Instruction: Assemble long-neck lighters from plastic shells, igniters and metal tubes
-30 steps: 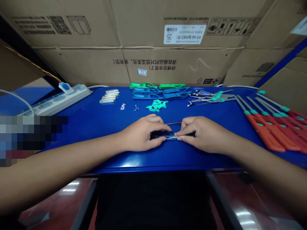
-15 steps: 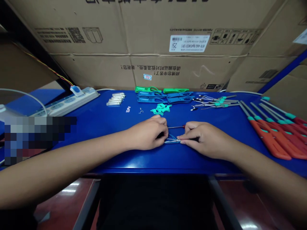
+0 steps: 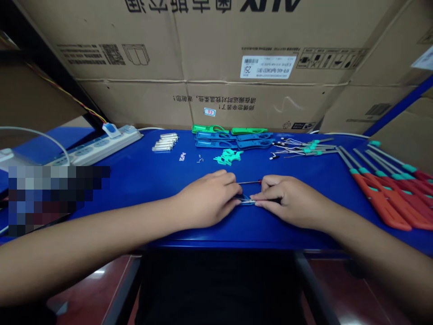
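Observation:
My left hand (image 3: pixel 214 197) is closed, its fingers and thumb pinching the left end of a blue plastic lighter shell (image 3: pixel 246 202). From the other side, my right hand (image 3: pixel 287 197) pinches the shell's right end between thumb and forefinger, at a small pale part (image 3: pixel 252 201). Most of the shell is hidden by both hands. Just beyond it, a thin screwdriver (image 3: pixel 249 182) with a red end runs from the left fingers to the curled right fingers. I cannot tell whether the right hand grips it.
Behind my hands are teal triggers (image 3: pixel 228 157), blue and green lighter shells (image 3: pixel 216 136), clear cylinders (image 3: pixel 165 142) and tiny pink pieces (image 3: pixel 182 156). Wired metal tubes (image 3: pixel 314 147) and orange-red lighters (image 3: pixel 382 194) lie right. A power strip (image 3: pixel 98 146) sits left; cardboard (image 3: pixel 142 97) stands behind.
My left hand has moved slightly toward the table's near edge, its fingers shifting on the shell. My right hand stays almost in place. The view has tilted a little upward.

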`<state>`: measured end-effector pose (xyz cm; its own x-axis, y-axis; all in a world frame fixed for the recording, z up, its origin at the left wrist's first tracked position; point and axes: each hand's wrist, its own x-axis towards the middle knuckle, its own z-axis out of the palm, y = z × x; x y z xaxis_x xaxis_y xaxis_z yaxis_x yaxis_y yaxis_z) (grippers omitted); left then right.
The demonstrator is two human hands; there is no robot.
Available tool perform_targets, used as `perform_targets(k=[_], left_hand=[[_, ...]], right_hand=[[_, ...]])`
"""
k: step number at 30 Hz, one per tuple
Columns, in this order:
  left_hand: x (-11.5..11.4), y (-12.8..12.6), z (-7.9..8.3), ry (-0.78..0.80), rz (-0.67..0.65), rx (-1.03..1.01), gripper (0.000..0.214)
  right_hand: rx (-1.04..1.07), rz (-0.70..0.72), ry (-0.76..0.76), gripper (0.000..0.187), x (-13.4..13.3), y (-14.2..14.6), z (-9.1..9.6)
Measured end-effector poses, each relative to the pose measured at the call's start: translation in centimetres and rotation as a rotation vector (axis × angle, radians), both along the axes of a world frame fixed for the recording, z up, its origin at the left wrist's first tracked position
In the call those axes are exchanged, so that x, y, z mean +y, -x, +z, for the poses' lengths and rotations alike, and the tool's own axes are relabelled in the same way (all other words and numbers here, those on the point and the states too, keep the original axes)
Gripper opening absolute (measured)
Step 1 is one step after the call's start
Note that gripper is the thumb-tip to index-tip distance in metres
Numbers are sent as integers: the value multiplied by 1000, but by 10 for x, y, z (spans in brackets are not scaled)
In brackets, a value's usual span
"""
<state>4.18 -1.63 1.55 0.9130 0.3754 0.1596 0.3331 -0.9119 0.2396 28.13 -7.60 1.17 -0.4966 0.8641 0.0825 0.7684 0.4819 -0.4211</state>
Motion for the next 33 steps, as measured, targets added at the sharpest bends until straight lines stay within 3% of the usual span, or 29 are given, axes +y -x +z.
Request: perform_targets(k=[6,13,21,23,28,33], left_hand=[[18,2,1,247,0,-3,16],[22,-5,-3,371,58,15,11],[2,-4,4,239,40,-44,11],[-5,-3,4,237,24,-47,23],[-18,1,-7,56,-80,-1,19],[-19,5,-18,-95,-157,-35,25]], right_hand=[[-3,9,6,22,1,0,-1],[-6,6,16,21,2,0,-1],[-22,14,27,24,2,0,1],[-30,11,38,24,2,1,2],[-55,18,8,26,0,-1,-2],[-113,162,-113,32,2,-5,-6]])
